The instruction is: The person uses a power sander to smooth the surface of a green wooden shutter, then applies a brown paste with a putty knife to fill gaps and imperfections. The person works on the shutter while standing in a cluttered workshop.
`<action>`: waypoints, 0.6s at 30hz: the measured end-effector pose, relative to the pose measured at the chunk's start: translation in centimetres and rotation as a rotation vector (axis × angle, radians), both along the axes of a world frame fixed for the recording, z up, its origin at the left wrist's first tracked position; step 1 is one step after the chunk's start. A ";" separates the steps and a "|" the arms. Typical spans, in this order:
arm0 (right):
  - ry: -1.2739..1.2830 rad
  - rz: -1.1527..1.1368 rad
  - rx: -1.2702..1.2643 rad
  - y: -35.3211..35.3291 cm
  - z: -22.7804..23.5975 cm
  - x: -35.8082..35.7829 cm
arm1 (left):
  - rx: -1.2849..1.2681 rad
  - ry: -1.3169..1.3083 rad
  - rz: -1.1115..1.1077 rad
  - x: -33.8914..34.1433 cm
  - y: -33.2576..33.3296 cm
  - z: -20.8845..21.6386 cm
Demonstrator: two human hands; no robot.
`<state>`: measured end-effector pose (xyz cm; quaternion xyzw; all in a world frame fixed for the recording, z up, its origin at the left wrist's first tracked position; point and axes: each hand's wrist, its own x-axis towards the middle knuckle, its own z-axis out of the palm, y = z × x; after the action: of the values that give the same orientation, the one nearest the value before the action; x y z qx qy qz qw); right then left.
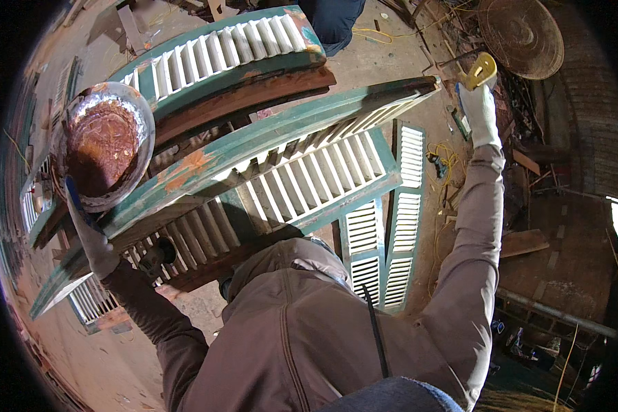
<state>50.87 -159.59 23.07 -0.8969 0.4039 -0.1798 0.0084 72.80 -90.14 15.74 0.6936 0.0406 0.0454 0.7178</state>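
Observation:
My left hand (97, 242), in a white glove with blue on it, is at the lower left rim of a round metal bowl (147, 130) and appears to grip it. Reddish-brown paste or residue (101, 147) coats the bowl's inside. My right hand (481, 113), gloved the same way, is raised at the right, closed around a yellow tool handle (484, 69) with an oval opening; the tool's kind is unclear. Between my hands stretches a long green curved wooden shutter (275, 125), its paint patchy with orange-brown spots.
Another green shutter with white slats (226, 48) lies beyond. Narrow slatted shutters (398, 233) lie on the floor near my body. A dark-clothed leg (333, 20) stands at the top. Yellow cord (448, 152), a round woven tray (522, 38) and scrap wood (525, 242) lie at the right.

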 end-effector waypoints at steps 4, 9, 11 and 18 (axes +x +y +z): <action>0.123 0.016 -0.002 -0.2 0.0 0.9 | 0.091 -0.086 -0.058 -0.6 1.5 -1.3; 0.235 -0.007 -0.008 0.9 -0.4 2.6 | 0.154 -0.140 -0.094 -1.5 2.7 -2.2; 0.243 0.052 -0.027 1.8 -0.7 2.5 | 0.168 -0.166 -0.101 -0.9 2.7 -2.6; 0.406 0.156 -0.104 6.1 -1.2 3.5 | 0.206 -0.163 -0.147 0.2 3.1 -2.7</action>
<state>54.34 -153.47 21.85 -0.9425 0.3167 -0.0151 -0.1056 73.00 -87.00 13.06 0.7586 -0.0736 0.0528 0.6452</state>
